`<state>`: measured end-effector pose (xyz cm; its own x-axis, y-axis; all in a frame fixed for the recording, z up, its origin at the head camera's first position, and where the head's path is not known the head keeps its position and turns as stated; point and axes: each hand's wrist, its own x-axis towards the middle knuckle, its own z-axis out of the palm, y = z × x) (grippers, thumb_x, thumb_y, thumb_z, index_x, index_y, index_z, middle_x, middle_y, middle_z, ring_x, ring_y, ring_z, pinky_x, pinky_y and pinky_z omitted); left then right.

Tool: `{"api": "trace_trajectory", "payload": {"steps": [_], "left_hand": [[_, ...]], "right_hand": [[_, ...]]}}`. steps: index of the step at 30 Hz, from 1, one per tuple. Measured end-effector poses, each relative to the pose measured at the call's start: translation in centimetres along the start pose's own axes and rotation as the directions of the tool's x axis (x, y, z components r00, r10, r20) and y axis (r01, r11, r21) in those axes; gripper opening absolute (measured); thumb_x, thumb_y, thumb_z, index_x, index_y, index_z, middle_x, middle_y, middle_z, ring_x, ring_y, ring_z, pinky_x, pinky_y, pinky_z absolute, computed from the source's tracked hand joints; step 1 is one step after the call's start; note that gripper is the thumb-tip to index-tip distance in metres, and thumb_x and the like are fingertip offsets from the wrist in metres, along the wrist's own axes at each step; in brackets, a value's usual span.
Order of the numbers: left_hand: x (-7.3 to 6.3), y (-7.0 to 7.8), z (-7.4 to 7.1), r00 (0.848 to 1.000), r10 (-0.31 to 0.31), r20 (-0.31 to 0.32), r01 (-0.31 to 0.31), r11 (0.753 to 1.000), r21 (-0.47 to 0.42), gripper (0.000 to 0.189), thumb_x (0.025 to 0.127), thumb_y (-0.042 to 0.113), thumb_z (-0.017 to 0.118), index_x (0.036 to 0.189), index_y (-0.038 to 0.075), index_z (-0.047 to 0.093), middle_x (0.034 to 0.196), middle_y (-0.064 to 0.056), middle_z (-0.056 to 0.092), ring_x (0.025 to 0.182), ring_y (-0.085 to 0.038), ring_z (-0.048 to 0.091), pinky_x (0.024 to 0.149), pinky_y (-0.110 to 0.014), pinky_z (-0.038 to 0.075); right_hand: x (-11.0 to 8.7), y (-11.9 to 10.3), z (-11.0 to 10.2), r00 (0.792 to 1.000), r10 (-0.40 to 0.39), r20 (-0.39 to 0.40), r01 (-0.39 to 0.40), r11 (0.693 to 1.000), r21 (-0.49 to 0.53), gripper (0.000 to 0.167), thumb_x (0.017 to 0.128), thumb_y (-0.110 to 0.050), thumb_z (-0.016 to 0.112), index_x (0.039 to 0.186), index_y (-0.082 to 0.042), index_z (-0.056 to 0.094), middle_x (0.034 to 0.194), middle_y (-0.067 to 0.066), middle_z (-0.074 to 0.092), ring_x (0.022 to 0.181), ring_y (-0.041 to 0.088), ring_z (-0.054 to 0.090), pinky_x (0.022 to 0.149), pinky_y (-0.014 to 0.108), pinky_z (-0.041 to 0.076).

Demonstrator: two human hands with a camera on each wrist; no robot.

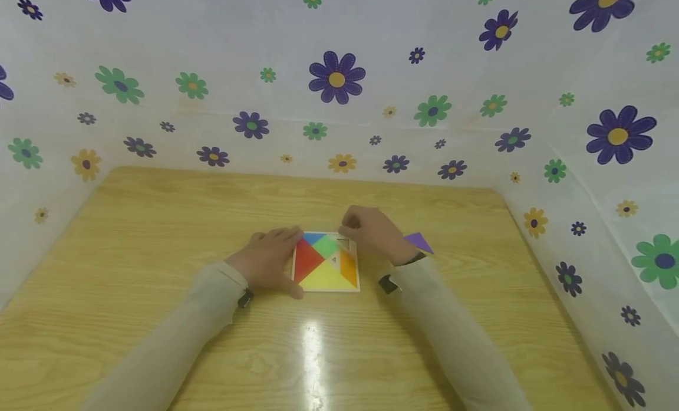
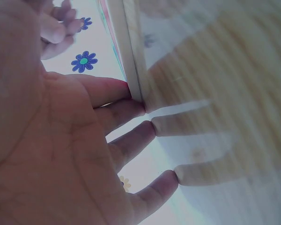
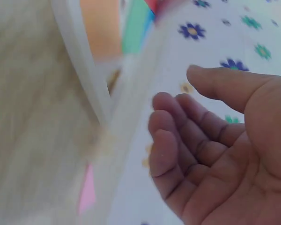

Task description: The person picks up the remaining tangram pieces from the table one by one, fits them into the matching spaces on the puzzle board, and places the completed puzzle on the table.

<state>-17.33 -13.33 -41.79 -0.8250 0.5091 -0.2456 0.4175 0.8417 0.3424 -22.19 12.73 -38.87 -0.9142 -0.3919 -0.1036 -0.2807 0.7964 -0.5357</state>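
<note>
Probably, the puzzle board (image 1: 326, 291), lying between both hands, is light and stiff, wood-like, and best held by its straight edges, where the left hand (image 1: 267, 259) rests with extended fingers. The right hand (image 1: 378, 231), loosely curled, holds nothing; beside its wrist lies a smooth, flat purple piece (image 1: 419, 242).

Both forearms extend from the near side and converge toward the centre, in long pale sleeves. Left forearm (image 1: 164, 340): angled far and right. Left hand (image 1: 265, 260): back upward, fingers (image 2: 136, 141) extended with gaps between them, thumb (image 1: 292, 289) set apart on the near side and directed right. Right forearm (image 1: 458, 334): angled far and left. Right hand (image 1: 378, 233): directed far and left, fingers (image 3: 164, 152) loosely curled, thumb nearly straight and separated from the fingertips.
</note>
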Motion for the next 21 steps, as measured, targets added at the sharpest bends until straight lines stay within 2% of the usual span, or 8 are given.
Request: {"api": "trace_trajectory", "payload": {"steps": [4,8,16,21], "left_hand": [[0.2,-0.2,0.2,1.0,0.002,-0.006,-0.002,1.0,-0.002,0.127,0.071,0.071,0.082,0.165,0.008,0.024,0.171,-0.01,0.023,0.156,-0.037,0.022,0.12,-0.066,0.021],[0.3,-0.7,0.5,1.0,-0.005,-0.008,0.005,1.0,0.014,0.128,0.071,0.073,0.08,0.166,0.01,0.022,0.172,-0.008,0.022,0.157,-0.035,0.021,0.121,-0.065,0.021],[0.3,-0.5,0.4,1.0,-0.003,-0.008,0.003,1.0,-0.001,0.128,0.071,0.072,0.081,0.165,0.009,0.022,0.171,-0.009,0.023,0.156,-0.036,0.021,0.121,-0.066,0.02],[0.3,-0.2,0.4,1.0,-0.005,-0.008,0.005,1.0,0.0,0.128,0.07,0.072,0.082,0.165,0.009,0.023,0.171,-0.009,0.025,0.156,-0.036,0.022,0.121,-0.065,0.022]], "right_hand": [[-0.8,1.3,-1.6,0.995,-0.023,-0.095,0.021,1.0,-0.021,0.015,0.102,-0.022,0.066,0.108,-0.008,0.069,0.102,0.006,0.072,0.092,0.023,0.065,0.085,0.04,0.056],[-1.1,2.5,-2.2,0.989,-0.049,-0.137,0.044,0.998,-0.04,0.016,0.102,-0.021,0.065,0.108,-0.007,0.068,0.101,0.007,0.071,0.091,0.024,0.063,0.083,0.041,0.055],[-2.0,4.7,-2.7,0.993,-0.015,-0.116,0.008,0.998,-0.061,0.025,0.101,-0.021,0.067,0.115,-0.001,0.068,0.108,0.013,0.067,0.097,0.028,0.06,0.091,0.045,0.053],[-2.3,5.5,-2.6,0.996,-0.028,-0.083,0.022,0.997,-0.07,0.028,0.101,-0.02,0.067,0.12,0.001,0.068,0.117,0.017,0.067,0.106,0.032,0.06,0.098,0.05,0.051]]}}
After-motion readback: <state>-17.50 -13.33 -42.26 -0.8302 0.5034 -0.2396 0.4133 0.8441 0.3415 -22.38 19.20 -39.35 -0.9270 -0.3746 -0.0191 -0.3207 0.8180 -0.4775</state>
